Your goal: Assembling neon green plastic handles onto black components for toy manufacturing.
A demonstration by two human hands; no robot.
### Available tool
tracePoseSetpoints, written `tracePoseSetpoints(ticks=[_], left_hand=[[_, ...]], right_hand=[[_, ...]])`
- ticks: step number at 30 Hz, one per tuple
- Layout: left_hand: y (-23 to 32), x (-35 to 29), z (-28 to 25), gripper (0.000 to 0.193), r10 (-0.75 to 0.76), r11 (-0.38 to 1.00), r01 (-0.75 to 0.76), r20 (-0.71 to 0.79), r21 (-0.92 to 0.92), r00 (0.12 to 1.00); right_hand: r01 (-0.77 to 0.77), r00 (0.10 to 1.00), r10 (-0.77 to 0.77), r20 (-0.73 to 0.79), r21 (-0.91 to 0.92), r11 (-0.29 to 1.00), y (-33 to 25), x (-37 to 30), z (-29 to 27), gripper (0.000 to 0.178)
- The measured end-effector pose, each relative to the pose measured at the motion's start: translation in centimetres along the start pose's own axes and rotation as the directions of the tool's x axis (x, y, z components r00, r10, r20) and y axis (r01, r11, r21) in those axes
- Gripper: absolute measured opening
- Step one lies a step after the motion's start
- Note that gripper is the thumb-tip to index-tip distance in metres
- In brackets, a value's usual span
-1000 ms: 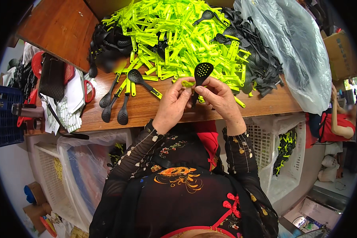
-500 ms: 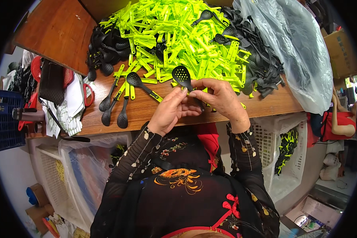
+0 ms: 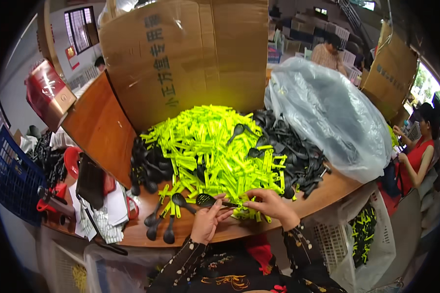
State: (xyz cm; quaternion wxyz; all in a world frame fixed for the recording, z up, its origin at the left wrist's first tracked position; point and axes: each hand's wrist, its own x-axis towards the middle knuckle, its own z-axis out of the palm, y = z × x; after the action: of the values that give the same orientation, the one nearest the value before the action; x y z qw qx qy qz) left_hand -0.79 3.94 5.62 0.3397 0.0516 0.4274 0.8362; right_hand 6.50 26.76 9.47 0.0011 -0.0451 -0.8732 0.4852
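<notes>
My left hand (image 3: 210, 222) is closed around the thin shaft of a black slotted spoon (image 3: 205, 199), whose pierced head points left. Beside the shaft's right end, my right hand (image 3: 275, 207) pinches with thumb and forefinger. What lies in that pinch is too small to make out against the green behind it. Just beyond both hands rises a large heap of bright green handle pieces (image 3: 215, 161). On the table left of my left hand lie several black spoons with green on their handles, among them a skimmer (image 3: 169, 236) and a ladle-like spoon (image 3: 179, 199).
Black utensil heads (image 3: 149, 171) pile up left of the heap, more (image 3: 303, 168) to its right by a clear plastic bag (image 3: 332, 122). A cardboard sheet (image 3: 181, 58) stands behind. Papers and a dark pouch (image 3: 90, 180) lie left. Lined crates (image 3: 332, 239) flank me; a person in red (image 3: 418, 161) sits right.
The view has tipped up, bringing the cardboard and room into sight. The slotted spoon has turned from upright to nearly level, and my right hand has shifted to its shaft end.
</notes>
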Motion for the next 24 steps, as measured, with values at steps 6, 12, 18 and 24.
tracePoseSetpoints(ticks=[6,12,18,24], left_hand=[[0.1,-0.8,2.2,0.021,0.116,0.991,-0.113,-0.036,0.071,0.993],[0.3,-0.6,3.0,0.012,0.305,0.950,-0.292,-0.130,0.110,0.944],[-0.8,-0.6,2.4,0.019,0.294,0.956,-0.288,-0.207,0.060,0.933],[0.4,-1.0,1.9,0.040,0.208,0.977,-0.202,0.094,-0.071,0.974]], right_hand=[[0.229,0.924,0.098,-0.370,0.740,0.633,1.0,0.0,6.0,0.012],[0.282,0.926,0.125,-0.355,0.874,0.395,-0.8,-0.1,6.9,0.024],[0.312,0.879,0.113,-0.464,0.738,0.598,-3.0,-0.1,8.0,0.030],[0.358,0.886,0.046,-0.462,0.742,0.568,-2.7,1.3,5.3,0.033]])
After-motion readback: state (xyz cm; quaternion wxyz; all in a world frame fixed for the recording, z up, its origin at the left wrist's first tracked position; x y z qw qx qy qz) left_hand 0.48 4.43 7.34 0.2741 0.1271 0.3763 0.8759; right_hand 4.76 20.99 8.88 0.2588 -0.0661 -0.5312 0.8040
